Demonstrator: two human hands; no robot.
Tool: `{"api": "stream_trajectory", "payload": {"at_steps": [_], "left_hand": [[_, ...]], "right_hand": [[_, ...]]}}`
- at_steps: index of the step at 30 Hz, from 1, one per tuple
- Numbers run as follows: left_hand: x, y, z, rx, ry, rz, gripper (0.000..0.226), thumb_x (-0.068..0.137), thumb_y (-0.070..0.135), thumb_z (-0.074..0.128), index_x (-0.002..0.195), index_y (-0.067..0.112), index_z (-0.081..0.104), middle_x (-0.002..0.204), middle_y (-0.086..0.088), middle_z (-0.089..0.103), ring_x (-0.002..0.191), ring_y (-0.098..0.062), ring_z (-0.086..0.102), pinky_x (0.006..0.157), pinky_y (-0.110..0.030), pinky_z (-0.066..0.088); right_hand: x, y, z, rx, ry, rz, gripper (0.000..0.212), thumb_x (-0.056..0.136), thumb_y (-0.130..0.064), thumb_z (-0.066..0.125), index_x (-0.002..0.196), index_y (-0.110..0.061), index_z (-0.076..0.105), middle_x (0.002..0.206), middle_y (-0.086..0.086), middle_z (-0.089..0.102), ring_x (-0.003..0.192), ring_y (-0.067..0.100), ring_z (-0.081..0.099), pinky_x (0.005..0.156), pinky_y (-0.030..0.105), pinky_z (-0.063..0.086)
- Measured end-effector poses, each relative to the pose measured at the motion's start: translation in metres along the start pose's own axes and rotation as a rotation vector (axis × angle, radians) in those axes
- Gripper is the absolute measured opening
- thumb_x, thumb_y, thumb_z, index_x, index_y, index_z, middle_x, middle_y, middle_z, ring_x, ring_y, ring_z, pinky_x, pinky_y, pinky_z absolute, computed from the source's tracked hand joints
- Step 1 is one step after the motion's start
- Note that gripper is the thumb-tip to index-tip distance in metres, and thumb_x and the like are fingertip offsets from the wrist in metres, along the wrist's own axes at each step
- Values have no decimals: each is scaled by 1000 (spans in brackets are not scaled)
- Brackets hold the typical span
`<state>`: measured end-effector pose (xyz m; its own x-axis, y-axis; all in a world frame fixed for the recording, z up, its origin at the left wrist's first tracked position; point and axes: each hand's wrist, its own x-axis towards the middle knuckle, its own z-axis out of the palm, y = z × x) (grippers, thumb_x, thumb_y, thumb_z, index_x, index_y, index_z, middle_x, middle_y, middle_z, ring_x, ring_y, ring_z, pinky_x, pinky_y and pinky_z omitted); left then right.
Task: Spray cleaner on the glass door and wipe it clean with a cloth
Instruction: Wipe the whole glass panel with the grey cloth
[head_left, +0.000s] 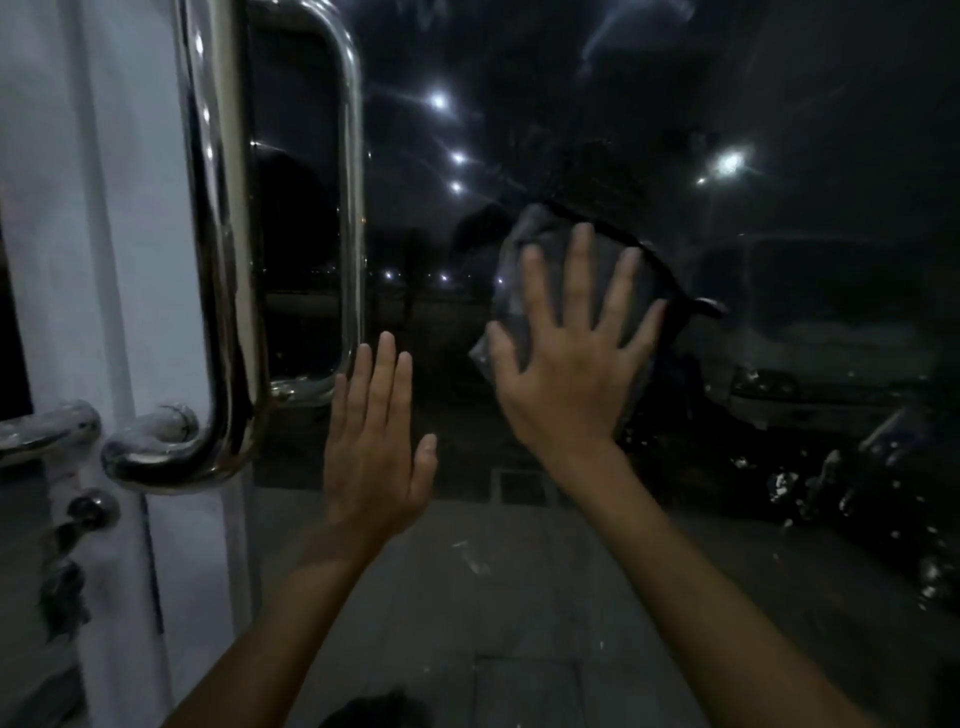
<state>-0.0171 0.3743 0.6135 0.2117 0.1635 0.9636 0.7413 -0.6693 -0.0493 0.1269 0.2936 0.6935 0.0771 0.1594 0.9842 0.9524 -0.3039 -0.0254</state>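
Pressing a grey cloth (527, 226) flat to the glass door (519, 104) with the right hand (566, 358) — fingers straight and splayed over it. Holding the left hand (371, 441) open, fingers straight and together, low beside the chrome pull handle (223, 260) — possibly touching the dark pane.

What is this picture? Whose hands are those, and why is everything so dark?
The camera sits on a person's head, so you see their own two hands. They face a glass door; it is night outside, so the glass looks black with small lights. The right hand presses a grey cloth flat on the glass to wipe it. The left hand is open and holds nothing; it seems to rest on the glass. The shiny bar on the left is the door's metal handle.
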Motion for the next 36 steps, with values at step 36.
{"api": "stream_trajectory", "payload": {"at_steps": [36], "left_hand": [[40,89,11,10,-10,135,75,85,37,39,149,2,19,157,-14,9,147,-27,2,120,-44,0]], "right_hand": [[-59,189,-24,-88,-23,-150,59,92,-54,42,147,-33,34,158,6,25,145,38,19,109,61,20]]}}
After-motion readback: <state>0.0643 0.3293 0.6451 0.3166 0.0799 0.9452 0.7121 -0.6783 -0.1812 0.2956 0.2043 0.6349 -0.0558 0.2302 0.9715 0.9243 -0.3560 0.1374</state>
